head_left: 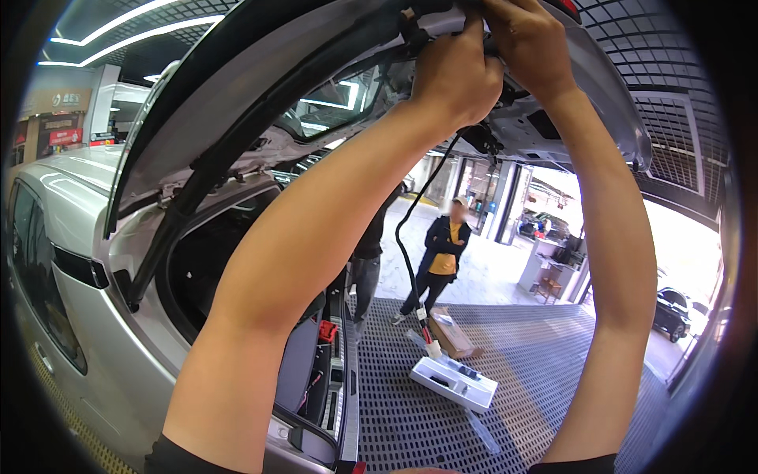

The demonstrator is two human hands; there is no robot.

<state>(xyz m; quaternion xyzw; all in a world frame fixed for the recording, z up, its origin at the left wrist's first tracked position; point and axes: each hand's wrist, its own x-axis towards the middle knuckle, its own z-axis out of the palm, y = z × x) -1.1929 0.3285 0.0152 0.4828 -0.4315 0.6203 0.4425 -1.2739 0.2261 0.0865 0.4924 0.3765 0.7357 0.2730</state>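
Observation:
Both my arms reach up to the raised tailgate (pixel 604 130) of a silver car. My left hand (pixel 458 75) is closed under its inner side, one finger pointing up; whatever it grips is hidden behind the fingers. Close beside it on the right, my right hand (pixel 533 47) has its fingers curled at the top edge of the view, and their tips are cut off. Below my left hand a black cable (pixel 401 229) hangs down from the tailgate. White connectors (pixel 432 346) and some red wire show at its lower end.
On the grated floor (pixel 545 379) lie a white tray-like box (pixel 454 385), a brown carton (pixel 454 336) and clear plastic wrapping (pixel 482 433). A person (pixel 444 253) stands beyond them, and another in dark clothes (pixel 365 268) is partly hidden. A black strut (pixel 181 205) props the tailgate at left.

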